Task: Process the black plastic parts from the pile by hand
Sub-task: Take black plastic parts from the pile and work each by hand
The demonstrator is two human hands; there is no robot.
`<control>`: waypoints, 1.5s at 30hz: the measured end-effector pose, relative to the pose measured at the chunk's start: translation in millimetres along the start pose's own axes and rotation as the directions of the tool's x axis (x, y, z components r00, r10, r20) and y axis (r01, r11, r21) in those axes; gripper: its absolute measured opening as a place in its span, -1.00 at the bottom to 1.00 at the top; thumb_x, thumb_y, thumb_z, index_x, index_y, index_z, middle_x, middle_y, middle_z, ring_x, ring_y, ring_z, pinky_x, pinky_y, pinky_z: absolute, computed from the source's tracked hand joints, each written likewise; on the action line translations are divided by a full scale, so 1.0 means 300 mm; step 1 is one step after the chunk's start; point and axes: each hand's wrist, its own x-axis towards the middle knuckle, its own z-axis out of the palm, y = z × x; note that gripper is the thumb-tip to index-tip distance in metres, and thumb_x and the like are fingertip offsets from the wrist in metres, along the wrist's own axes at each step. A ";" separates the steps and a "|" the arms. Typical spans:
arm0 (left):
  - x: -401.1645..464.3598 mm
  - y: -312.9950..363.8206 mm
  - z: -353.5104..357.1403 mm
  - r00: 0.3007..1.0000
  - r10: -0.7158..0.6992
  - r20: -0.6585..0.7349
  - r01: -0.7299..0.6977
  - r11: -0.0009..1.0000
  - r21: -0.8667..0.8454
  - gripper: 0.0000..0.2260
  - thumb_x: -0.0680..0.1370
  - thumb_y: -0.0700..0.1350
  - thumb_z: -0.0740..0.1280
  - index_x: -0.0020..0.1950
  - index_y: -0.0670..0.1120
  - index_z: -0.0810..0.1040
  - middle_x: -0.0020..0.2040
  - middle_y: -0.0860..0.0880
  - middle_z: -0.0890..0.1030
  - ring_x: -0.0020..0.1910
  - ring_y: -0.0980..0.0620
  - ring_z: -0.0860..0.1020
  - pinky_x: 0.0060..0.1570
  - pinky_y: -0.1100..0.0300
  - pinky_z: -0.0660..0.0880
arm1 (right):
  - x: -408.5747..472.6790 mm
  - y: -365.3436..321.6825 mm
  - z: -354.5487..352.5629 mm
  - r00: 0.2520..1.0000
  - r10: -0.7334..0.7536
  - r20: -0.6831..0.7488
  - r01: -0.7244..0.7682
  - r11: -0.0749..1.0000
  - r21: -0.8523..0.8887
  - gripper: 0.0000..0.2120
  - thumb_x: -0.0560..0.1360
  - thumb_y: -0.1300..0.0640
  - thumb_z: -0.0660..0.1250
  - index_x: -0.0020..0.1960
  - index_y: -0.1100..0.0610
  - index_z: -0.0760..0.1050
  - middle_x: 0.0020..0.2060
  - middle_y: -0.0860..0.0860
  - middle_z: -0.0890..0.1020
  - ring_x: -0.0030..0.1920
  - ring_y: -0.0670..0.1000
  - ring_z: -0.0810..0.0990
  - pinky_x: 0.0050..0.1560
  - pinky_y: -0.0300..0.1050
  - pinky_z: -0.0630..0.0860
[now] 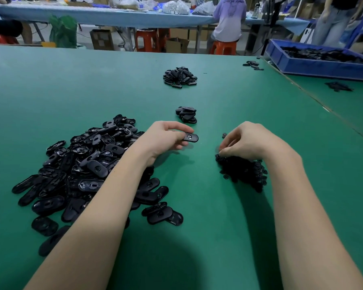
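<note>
Head view, frame centre: our left hand (166,139) pinches a flat black oval plastic part (190,137) while our right hand (245,141), fingers curled, picks at the heap of small black plastic rings (242,171); we should hold the oval level.

Even indoor light, wide-angle bend, soft shadows near the bottom.

The green worktop (50,91) is brightly and evenly lit from overhead, with a paler sheen toward 12 o'clock. A broad soft shadow spreads at 6 o'clock, and thinner ones lie under both forearms. The glossy black parts (80,170) at 9 o'clock catch small glints. The right hand's fingers (224,147) are slightly motion-blurred. Straight edges bow toward the frame's borders, and the background at 12 o'clock is soft.
</note>
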 end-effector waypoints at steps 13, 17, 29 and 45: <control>0.005 0.020 0.003 0.997 -0.076 0.002 0.075 0.992 -0.097 -0.66 0.71 0.03 0.16 0.05 -0.11 0.67 -0.01 -0.10 0.72 -0.27 0.12 0.65 -0.32 0.33 0.56 | 0.019 -0.018 0.045 1.000 0.012 0.002 -0.012 0.995 -0.102 -0.93 0.38 -0.04 0.51 -0.20 -0.08 0.65 -0.08 -0.09 0.70 0.00 0.02 0.65 0.12 -0.04 0.61; 0.006 0.024 -0.001 0.996 -0.087 0.019 0.089 0.990 -0.112 -0.62 0.71 0.07 0.12 0.08 -0.12 0.67 0.01 -0.08 0.73 -0.23 0.09 0.66 -0.30 0.30 0.57 | 0.018 -0.028 0.037 0.991 -0.099 -0.087 0.110 0.985 0.133 -0.92 0.49 -0.03 0.46 -0.14 -0.05 0.60 -0.20 -0.15 0.73 -0.23 -0.22 0.61 -0.19 -0.25 0.47; 0.004 0.026 -0.001 0.995 -0.062 0.076 0.077 0.974 -0.214 -0.59 0.71 0.08 0.12 0.13 -0.14 0.67 0.06 -0.09 0.73 -0.07 -0.02 0.72 -0.15 0.26 0.61 | 0.014 -0.085 0.072 0.969 -0.108 -0.221 0.205 0.851 0.483 -0.97 0.48 0.09 0.51 -0.10 -0.03 0.69 -0.30 -0.14 0.69 -0.41 -0.21 0.51 -0.43 -0.44 0.39; 0.007 0.031 0.004 0.993 -0.040 0.108 0.071 0.952 -0.299 -0.60 0.71 0.05 0.15 0.10 -0.19 0.67 -0.01 -0.15 0.73 -0.04 -0.07 0.72 -0.09 0.22 0.64 | 0.019 -0.115 0.094 0.968 -0.029 -0.248 0.157 0.844 0.513 -0.95 0.40 0.00 0.55 -0.19 -0.05 0.70 -0.44 -0.20 0.64 -0.47 -0.28 0.48 -0.49 -0.46 0.30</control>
